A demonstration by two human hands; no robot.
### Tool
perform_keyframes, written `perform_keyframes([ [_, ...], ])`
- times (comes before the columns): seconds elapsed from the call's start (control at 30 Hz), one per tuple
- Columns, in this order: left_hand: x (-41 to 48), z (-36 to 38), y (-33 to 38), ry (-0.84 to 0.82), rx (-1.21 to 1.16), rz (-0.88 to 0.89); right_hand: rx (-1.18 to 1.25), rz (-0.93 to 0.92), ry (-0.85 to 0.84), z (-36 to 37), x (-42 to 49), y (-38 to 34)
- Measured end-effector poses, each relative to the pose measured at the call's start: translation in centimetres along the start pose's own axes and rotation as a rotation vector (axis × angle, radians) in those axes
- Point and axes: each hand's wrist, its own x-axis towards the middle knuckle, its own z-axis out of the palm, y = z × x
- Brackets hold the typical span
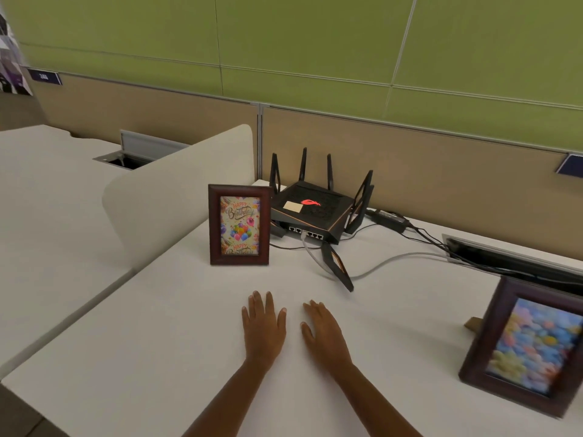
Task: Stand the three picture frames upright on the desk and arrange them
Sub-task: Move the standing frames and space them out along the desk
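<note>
Both my left hand and right hand lie flat, fingers spread, holding nothing — birthday frame stands by the router, balloon frame stands far right; I'd next seek the unseen third.

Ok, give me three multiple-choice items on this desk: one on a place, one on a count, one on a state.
1. The birthday frame stands where?
A. left of the router
B. right of the router
C. on top of the router

2. How many picture frames are in view?
A. one
B. two
C. four

3. The left hand and right hand are
A. gripping a frame
B. flat on the desk, empty
C. holding a cable

Answers: 1 A, its right edge is beside the router. 2 B, that one plus the balloon frame at right. 3 B, the palms are down and open.
</note>
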Motion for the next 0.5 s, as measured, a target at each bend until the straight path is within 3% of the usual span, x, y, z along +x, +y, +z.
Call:
perform_keyframes([
  [0.33, -3.8, 2.2, 8.9, -0.049, -0.204, 0.127, -0.039, 0.055, 0.076, -5.8, -5.8, 6.1],
  [0.5, -5.2, 3.5, 12.8, -0.061, -0.341, 0.267, -0.065, -0.002, 0.205, -7.6, -9.0, 8.8],
])
